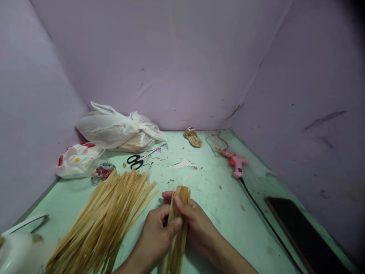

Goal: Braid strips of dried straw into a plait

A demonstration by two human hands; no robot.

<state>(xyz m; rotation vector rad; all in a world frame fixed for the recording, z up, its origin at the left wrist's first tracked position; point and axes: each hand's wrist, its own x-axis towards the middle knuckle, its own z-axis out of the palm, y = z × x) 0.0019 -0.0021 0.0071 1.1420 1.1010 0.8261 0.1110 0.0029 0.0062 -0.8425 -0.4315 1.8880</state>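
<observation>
Here, at six o'clock on our green tabletop (207,173), our left fingers (176,225) and right fingers (181,206) close around strips (178,247); a lilac wall (182,76) rises at twelve.

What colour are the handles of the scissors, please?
The scissor handles are black, as the head view shows.

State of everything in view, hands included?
Left hand: closed on strip bundle
Right hand: closed on strip bundle
Strip bundle: gathered, held in both hands
Strip pile: loose, fanned out
Scissors: set down, not held
Glue gun: lying down, cord attached
Phone: screen dark
White bag: looks knotted, with contents
Bead container: has beads; lid unclear
</observation>
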